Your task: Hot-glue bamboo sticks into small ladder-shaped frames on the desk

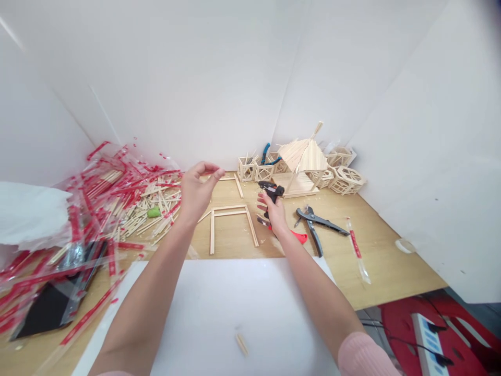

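Note:
My right hand [274,213] is wrapped round a black glue gun [271,192], held just right of an open frame of wooden sticks [231,225] lying flat on the wooden table [376,250]. My left hand [198,190] hovers above the frame's left side with thumb and fingertips pinched together; what it pinches, if anything, is too small to make out. A loose wooden stick [238,185] lies behind the frame.
A heap of sticks and red-and-clear wrappers [117,203] fills the left. Black cutters [317,223] and a wrapped stick [357,249] lie to the right. A stick house [303,166] and small stick cubes [344,178] stand at the back. A white sheet [211,313] lies near me.

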A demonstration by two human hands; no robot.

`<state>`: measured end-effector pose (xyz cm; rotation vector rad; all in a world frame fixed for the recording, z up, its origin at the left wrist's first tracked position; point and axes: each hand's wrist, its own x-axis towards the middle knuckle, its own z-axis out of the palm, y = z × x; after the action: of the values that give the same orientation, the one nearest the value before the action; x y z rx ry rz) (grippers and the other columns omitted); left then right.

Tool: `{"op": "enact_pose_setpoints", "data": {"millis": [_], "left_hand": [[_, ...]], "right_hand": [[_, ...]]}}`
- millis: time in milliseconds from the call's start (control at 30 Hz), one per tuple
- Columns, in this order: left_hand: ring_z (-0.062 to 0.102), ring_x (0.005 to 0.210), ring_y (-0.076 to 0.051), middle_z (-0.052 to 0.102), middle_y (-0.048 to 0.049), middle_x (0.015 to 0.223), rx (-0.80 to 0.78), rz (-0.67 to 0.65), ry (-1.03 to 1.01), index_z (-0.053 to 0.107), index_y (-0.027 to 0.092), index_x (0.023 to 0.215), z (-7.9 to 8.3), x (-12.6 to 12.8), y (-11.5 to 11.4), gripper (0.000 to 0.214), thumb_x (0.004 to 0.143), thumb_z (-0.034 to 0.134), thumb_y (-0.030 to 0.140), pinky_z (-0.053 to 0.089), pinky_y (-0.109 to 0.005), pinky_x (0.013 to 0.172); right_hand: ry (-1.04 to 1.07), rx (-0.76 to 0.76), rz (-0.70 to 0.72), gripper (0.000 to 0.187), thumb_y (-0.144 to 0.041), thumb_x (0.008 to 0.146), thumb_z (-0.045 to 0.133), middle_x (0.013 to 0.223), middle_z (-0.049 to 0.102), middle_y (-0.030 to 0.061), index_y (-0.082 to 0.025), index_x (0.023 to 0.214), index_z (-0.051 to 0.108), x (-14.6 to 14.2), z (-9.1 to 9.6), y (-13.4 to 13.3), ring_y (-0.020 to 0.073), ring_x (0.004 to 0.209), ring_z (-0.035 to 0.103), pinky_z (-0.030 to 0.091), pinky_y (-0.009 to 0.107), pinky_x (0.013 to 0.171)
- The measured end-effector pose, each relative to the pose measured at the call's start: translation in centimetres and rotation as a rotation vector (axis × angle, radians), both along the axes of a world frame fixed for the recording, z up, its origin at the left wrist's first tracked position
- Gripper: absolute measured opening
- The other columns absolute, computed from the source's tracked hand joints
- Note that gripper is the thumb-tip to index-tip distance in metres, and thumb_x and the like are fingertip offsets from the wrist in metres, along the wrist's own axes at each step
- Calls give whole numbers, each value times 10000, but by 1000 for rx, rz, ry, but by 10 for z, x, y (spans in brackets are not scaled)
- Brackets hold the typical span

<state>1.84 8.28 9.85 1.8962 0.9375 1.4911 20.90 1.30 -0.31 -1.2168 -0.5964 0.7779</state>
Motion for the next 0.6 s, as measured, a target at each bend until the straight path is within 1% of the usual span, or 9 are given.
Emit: {"op": "enact_pose_setpoints", "data": {"millis": [67,133,233,300,433,500,600], "left_hand": [[647,810,-165,706,-24,799,-33,-42,-81,664,167,801,21,-9,-17,217,754,655,379,486,-282,818],[659,816,-173,714,-34,800,-109,-119,-149,674,165,801,37,-16,-36,226,749,668,386,501,-290,812],[676,823,-186,724,-44,804,-252,-272,-231,691,171,804,52,-20,-61,236,730,696,394,519,-322,828],[686,816,-199,730,-51,821,-370,-413,-232,708,180,808,56,-22,-74,224,711,718,382,537,-345,824],[701,771,-219,736,-74,849,-615,-703,-124,726,182,867,61,-23,-93,218,726,711,348,579,-356,756],[705,740,-218,737,-76,847,-697,-782,-97,724,178,884,62,-23,-98,215,734,707,330,593,-341,709],[706,694,-204,739,-65,816,-764,-820,-103,717,174,864,62,-24,-101,182,732,712,300,598,-294,627]], "right_hand": [[-21,34,-7,347,-408,711,648,992,672,78,-175,961,592,6,6,-2,165,819,640,547,279,655],[-32,54,-19,360,-414,709,649,990,671,79,-172,968,588,12,10,-4,161,786,645,543,266,618],[-20,70,-43,363,-419,706,653,967,672,72,-173,964,585,21,11,-6,155,748,649,534,252,585],[-7,71,-58,366,-425,701,660,939,672,63,-174,957,585,26,10,-6,154,733,651,528,248,575],[1,67,-67,380,-434,695,662,905,674,55,-167,955,584,31,8,-7,151,709,646,517,249,564],[-25,63,-82,389,-444,699,653,911,679,55,-165,961,587,32,7,-8,146,696,641,501,244,552],[-83,45,-97,397,-466,701,642,927,691,59,-166,960,608,36,12,-11,132,683,633,460,217,530]]}}
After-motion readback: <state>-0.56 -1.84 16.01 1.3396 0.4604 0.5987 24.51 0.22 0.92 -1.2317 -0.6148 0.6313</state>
